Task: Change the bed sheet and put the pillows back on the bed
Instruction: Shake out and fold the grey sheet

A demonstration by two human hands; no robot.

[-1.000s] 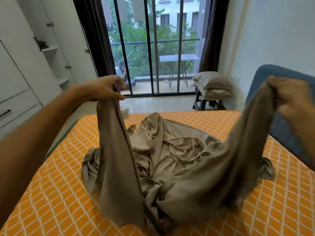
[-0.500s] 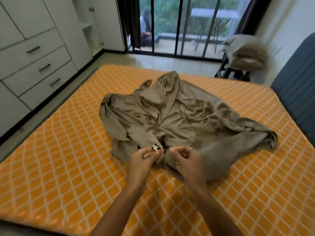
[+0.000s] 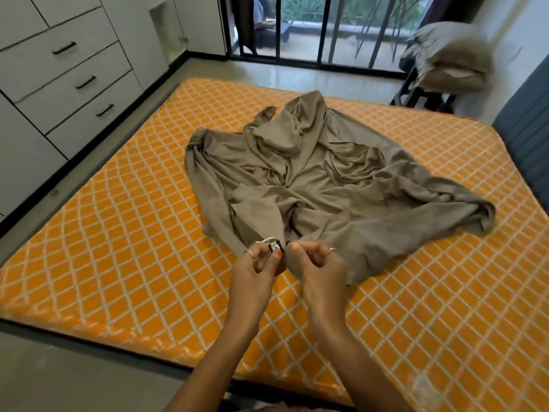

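While your left hand (image 3: 256, 264) pinches the black label (image 3: 274, 248) at the near hem of the taupe sheet (image 3: 320, 185) | your right hand (image 3: 316, 261) grips the same hem just beside it | sheet lies crumpled beyond both hands on the orange mattress (image 3: 124, 239) | pillows (image 3: 451, 59) stacked far beyond your right hand, off the bed.

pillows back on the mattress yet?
No: the pillows sit stacked on a stool by the window, off the mattress, which holds only the crumpled sheet.
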